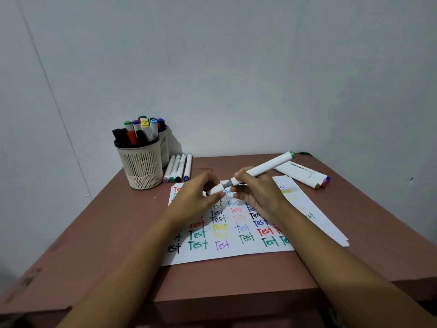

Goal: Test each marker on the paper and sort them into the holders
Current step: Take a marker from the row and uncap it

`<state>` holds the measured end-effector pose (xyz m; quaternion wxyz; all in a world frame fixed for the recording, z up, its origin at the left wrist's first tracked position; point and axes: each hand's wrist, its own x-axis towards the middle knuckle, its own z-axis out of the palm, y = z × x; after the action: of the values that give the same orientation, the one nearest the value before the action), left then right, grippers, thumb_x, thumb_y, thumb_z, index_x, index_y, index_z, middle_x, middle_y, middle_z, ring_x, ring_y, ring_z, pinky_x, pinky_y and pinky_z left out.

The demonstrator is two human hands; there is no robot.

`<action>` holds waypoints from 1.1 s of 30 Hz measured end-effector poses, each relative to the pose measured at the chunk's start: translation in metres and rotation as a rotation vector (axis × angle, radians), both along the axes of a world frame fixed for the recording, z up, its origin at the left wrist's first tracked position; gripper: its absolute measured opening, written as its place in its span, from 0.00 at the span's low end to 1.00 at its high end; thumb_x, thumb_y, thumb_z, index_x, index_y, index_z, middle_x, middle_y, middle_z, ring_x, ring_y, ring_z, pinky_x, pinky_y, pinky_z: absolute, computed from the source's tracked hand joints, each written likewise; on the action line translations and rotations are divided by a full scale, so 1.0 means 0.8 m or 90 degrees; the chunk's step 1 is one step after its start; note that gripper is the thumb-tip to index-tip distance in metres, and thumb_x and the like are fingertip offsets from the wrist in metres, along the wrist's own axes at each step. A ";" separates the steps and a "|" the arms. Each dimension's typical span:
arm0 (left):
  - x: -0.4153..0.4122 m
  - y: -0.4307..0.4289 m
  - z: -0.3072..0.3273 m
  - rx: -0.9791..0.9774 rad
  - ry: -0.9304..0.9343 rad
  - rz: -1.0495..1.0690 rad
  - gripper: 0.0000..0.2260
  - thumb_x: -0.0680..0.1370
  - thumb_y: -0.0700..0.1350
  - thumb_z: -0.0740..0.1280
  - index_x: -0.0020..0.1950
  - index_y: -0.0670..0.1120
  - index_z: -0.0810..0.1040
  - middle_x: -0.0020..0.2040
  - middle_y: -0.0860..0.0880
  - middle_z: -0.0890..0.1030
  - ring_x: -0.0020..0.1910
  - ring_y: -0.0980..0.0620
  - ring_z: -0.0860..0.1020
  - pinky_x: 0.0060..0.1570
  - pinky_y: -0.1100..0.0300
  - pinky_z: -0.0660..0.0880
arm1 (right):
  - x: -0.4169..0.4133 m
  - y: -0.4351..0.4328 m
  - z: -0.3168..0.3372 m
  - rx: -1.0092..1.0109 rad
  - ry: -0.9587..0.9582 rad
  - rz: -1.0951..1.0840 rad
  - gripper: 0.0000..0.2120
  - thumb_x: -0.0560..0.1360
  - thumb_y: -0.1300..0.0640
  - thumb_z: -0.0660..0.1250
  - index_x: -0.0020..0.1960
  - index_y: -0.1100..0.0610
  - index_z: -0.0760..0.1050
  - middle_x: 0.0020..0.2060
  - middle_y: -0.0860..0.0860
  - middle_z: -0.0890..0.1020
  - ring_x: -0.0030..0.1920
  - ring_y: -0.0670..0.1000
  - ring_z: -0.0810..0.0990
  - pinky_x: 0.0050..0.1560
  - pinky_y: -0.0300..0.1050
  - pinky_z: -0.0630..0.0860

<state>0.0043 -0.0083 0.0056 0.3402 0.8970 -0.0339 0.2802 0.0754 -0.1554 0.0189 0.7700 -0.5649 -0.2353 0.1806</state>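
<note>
My right hand (256,194) grips a white marker (262,169) with a green end cap, its grey tip section bared and pointing left. My left hand (201,197) pinches the marker's white cap (216,190) just off the tip. Both hands hover over the white paper (236,253), which is covered in coloured "Test" words. Two beige mesh holders stand at the back left: the front holder (142,166) is full of markers, and the rear holder (164,147) is partly hidden behind it.
Several white markers (178,168) lie side by side right of the holders. More markers (303,175) lie at the back right by the paper's corner. The brown table (113,233) ends against a white wall; its front edge is near my forearms.
</note>
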 end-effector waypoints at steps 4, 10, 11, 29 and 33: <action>0.000 -0.001 0.000 0.019 -0.023 -0.024 0.08 0.74 0.43 0.70 0.52 0.43 0.77 0.42 0.49 0.78 0.39 0.58 0.74 0.39 0.72 0.69 | 0.001 0.001 -0.007 -0.056 -0.025 0.013 0.07 0.76 0.62 0.67 0.39 0.57 0.74 0.29 0.51 0.72 0.29 0.46 0.71 0.26 0.38 0.65; -0.004 -0.001 0.002 0.091 -0.016 -0.018 0.10 0.76 0.45 0.67 0.44 0.37 0.78 0.29 0.55 0.71 0.30 0.60 0.71 0.30 0.68 0.64 | 0.002 -0.002 -0.007 -0.067 0.012 0.030 0.07 0.75 0.59 0.68 0.38 0.56 0.76 0.26 0.49 0.72 0.25 0.44 0.67 0.25 0.35 0.60; -0.004 -0.002 0.003 0.095 -0.022 -0.024 0.13 0.77 0.46 0.67 0.43 0.35 0.77 0.27 0.54 0.70 0.29 0.57 0.70 0.30 0.66 0.63 | 0.002 -0.002 -0.006 -0.062 0.019 0.036 0.08 0.75 0.60 0.68 0.38 0.57 0.76 0.26 0.49 0.72 0.25 0.44 0.67 0.25 0.35 0.60; -0.002 -0.008 0.009 -0.309 0.038 -0.063 0.09 0.72 0.41 0.71 0.50 0.40 0.78 0.32 0.51 0.78 0.28 0.60 0.72 0.29 0.70 0.67 | 0.002 -0.004 -0.002 0.005 0.154 0.089 0.06 0.73 0.58 0.68 0.39 0.58 0.75 0.26 0.50 0.74 0.24 0.43 0.70 0.24 0.33 0.67; -0.003 0.000 0.016 -0.482 0.019 -0.057 0.03 0.73 0.40 0.69 0.45 0.42 0.77 0.29 0.54 0.78 0.29 0.59 0.74 0.30 0.65 0.67 | 0.000 -0.005 0.005 0.056 0.229 0.089 0.11 0.68 0.52 0.70 0.41 0.59 0.74 0.28 0.52 0.76 0.25 0.46 0.74 0.25 0.35 0.72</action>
<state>0.0016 -0.0085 0.0182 0.6597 0.7095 0.0373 0.2448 0.0751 -0.1590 0.0226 0.8093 -0.4713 -0.1403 0.3213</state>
